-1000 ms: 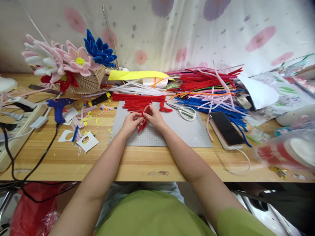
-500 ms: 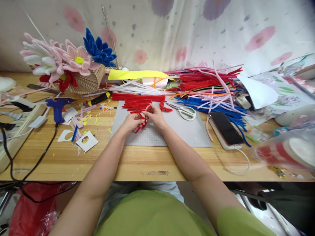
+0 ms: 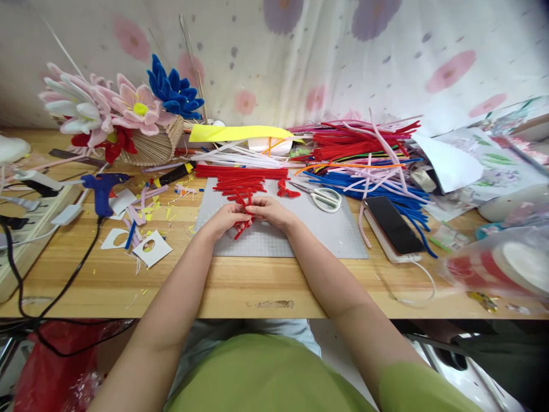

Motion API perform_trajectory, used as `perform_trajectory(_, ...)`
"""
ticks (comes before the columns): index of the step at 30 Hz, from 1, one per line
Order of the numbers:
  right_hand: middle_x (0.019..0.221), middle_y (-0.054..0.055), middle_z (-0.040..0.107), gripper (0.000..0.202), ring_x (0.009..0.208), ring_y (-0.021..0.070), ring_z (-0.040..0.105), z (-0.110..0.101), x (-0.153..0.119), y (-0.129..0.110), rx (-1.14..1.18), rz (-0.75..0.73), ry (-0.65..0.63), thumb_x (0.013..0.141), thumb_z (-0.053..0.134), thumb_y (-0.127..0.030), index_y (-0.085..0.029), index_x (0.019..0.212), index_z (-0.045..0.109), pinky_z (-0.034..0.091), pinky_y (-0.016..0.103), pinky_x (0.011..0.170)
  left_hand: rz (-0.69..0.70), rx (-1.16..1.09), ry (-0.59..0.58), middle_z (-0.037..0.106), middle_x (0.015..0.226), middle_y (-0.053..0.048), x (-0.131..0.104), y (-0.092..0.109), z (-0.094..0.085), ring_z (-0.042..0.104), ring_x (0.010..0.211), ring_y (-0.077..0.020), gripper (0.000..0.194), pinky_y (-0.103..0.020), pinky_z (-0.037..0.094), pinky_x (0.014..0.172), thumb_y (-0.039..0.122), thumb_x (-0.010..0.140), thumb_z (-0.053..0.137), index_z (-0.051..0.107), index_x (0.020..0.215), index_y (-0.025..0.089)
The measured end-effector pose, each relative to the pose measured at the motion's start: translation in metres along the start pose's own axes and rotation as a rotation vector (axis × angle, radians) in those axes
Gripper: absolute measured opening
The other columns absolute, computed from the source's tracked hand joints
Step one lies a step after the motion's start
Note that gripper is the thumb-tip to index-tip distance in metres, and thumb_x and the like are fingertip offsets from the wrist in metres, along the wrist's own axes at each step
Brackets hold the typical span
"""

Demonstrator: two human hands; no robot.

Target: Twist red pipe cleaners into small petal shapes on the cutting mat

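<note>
Several red pipe cleaners [image 3: 242, 230], crossing one another, are held between both hands over the grey cutting mat [image 3: 330, 237]. My left hand [image 3: 229, 219] is closed on them from the left. From the right my right hand [image 3: 269, 210] pinches the same red pieces, its fingertips close to the left ones. Behind the hands lie more red pipe cleaners [image 3: 240, 173] in a loose pile. A bent red piece [image 3: 288, 190] rests on the mat to the right, beside the scissors [image 3: 323, 198].
A blue glue gun [image 3: 102, 194] and white cards [image 3: 152, 248] are on the left. Fuzzy flowers [image 3: 137, 109] stand behind. At right are a phone [image 3: 393, 225], blue pipe cleaners [image 3: 377, 191] and a plastic-wrapped cup [image 3: 501, 260].
Both hands have shifted slightly, the right one down and to the left. The red pieces have turned in the fingers, and their upper ends now point more upright.
</note>
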State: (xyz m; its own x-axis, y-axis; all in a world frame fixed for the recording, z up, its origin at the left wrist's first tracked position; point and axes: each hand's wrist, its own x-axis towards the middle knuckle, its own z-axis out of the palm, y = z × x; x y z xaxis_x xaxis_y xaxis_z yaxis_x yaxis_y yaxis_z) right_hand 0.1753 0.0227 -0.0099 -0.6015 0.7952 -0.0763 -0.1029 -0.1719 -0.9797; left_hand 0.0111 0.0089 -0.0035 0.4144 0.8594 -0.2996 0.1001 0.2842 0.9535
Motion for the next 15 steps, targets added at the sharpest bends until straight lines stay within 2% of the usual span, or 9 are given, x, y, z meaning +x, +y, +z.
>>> perform_trajectory(3, 0.053, -0.003, 0.053, 0.033, 0.043, 0.0043, 0.037, -0.001, 0.001, 0.001, 0.004, 0.005, 0.025, 0.066, 0.069, -0.044, -0.014, 0.072, 0.057, 0.019, 0.02, 0.041, -0.004, 0.001, -0.023, 0.06, 0.058, -0.003, 0.001, -0.001, -0.001, 0.046, 0.043, -0.0063, 0.015, -0.019, 0.036, 0.041, 0.025, 0.061, 0.068, 0.064, 0.062, 0.011)
perform_trajectory(6, 0.047, -0.007, 0.045, 0.036, 0.04, 0.003, 0.032, -0.001, 0.004, 0.004, 0.037, -0.03, 0.152, 0.065, 0.07, -0.046, -0.016, 0.065, 0.05, 0.019, 0.019, 0.04, 0.004, -0.049, -0.022, 0.061, 0.063, -0.003, 0.0, -0.001, -0.001, 0.049, 0.047, -0.0073, 0.022, -0.02, 0.04, 0.043, 0.031, 0.061, 0.072, 0.066, 0.069, 0.012)
perform_trajectory(11, 0.048, -0.007, 0.047, 0.041, 0.04, 0.0032, 0.034, 0.002, 0.01, 0.01, 0.059, -0.115, 0.352, 0.06, 0.071, -0.05, -0.016, 0.065, 0.05, 0.022, 0.019, 0.04, -0.01, -0.148, 0.107, 0.061, 0.061, -0.002, 0.0, 0.001, 0.003, 0.051, 0.05, -0.0075, 0.026, -0.021, 0.043, 0.047, 0.031, 0.056, 0.077, 0.065, 0.067, 0.011)
perform_trajectory(15, 0.047, -0.006, 0.048, 0.041, 0.039, 0.0035, 0.036, 0.001, 0.013, 0.012, 0.112, -0.137, 0.41, 0.058, 0.074, -0.049, -0.016, 0.064, 0.051, 0.023, 0.02, 0.039, -0.014, -0.225, 0.168, 0.063, 0.063, -0.003, 0.0, 0.002, 0.009, 0.051, 0.049, -0.0067, 0.024, -0.021, 0.043, 0.048, 0.027, 0.056, 0.078, 0.064, 0.067, 0.01)
